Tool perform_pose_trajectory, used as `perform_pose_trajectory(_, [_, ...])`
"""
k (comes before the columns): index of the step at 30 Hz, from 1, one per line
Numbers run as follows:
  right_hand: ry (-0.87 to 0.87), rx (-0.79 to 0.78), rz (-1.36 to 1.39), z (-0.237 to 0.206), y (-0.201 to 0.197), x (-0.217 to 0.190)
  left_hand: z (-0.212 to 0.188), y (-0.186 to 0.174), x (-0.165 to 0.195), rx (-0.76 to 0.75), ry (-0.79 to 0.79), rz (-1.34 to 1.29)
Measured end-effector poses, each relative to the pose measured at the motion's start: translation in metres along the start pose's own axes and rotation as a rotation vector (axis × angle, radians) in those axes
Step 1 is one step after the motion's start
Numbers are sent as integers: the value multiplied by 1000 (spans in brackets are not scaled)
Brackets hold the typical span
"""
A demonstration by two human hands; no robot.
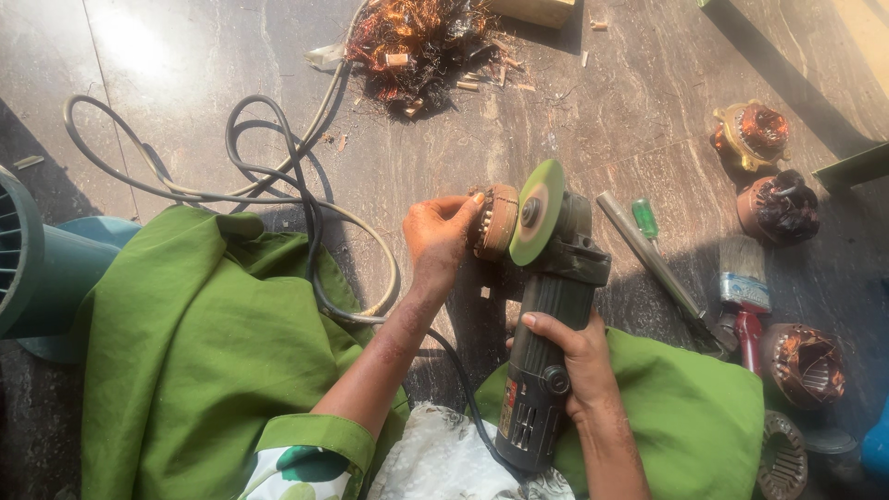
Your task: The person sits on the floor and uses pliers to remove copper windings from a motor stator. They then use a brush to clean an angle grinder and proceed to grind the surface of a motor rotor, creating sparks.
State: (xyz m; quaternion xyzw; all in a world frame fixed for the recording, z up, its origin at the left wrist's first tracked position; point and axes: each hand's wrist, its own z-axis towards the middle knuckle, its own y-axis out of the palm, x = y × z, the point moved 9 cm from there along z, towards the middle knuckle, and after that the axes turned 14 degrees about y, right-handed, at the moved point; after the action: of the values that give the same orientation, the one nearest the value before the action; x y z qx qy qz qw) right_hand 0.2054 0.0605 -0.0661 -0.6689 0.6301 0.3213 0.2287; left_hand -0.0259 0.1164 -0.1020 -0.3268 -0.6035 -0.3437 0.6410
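Observation:
My right hand grips the dark body of an angle grinder that points away from me, its green disc upright at the far end. My left hand holds a round brown motor part with a ring of copper ends, pressed right beside the disc's left face. Both hands hover over the stone floor between my green-clad knees. The grinder's cord loops away to the left.
A pile of scrap copper wire lies at the top. To the right lie a metal rod, a green-handled screwdriver, a paintbrush and several copper-wound motor parts. A teal fan housing stands at left.

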Motion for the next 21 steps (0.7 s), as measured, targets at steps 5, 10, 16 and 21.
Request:
perform_pose_trajectory(5, [-1, 5, -9, 0, 0, 0, 1, -1, 3, -2, 15, 2])
perform_pose_trajectory(10, [-2, 0, -2, 0, 1, 0, 1, 2, 0, -7, -19, -43])
perform_pose_trajectory(16, [-2, 4, -18, 0, 1, -1, 4, 4, -4, -15, -36, -14])
perform_pose_trajectory(21, [-3, -5, -10, 0, 1, -1, 4, 3, -2, -17, -45, -17])
